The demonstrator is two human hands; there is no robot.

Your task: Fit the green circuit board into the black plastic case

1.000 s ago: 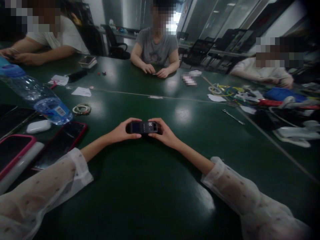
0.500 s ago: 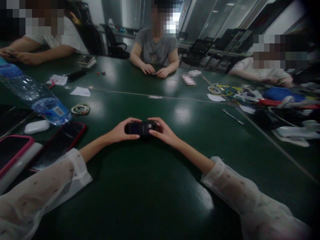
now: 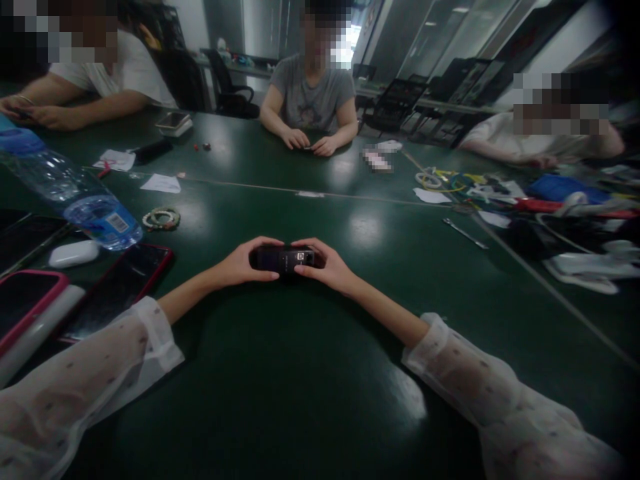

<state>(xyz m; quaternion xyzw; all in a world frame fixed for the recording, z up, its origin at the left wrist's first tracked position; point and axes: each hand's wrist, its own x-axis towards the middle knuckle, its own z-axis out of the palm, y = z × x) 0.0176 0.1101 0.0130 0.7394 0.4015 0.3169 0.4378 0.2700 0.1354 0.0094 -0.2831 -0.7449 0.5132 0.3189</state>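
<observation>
Both my hands hold a small black handheld device (image 3: pixel 286 259) at the middle of the green table. A dark screen-like panel covers its left half, and small white markings sit on its right half. I cannot tell its exact kind. My left hand (image 3: pixel 246 261) wraps its left end, thumb along the near side and fingers on the far side. My right hand (image 3: pixel 326 265) is closed round the right end in the same way, with the thumb near the white square mark.
To the left are a tilted water bottle (image 3: pixel 75 190), a red-edged phone (image 3: pixel 117 290), a white earbud case (image 3: pixel 74 254) and beaded bracelets (image 3: pixel 161 219). At right lie a thin metal tool (image 3: pixel 465 233) and a pile of cables (image 3: pixel 450 179). Three people sit across the table (image 3: pixel 300 373).
My right hand has shifted slightly left along the device, and more of its right end shows. The person at far right has raised a hand toward the head. My left hand stays put.
</observation>
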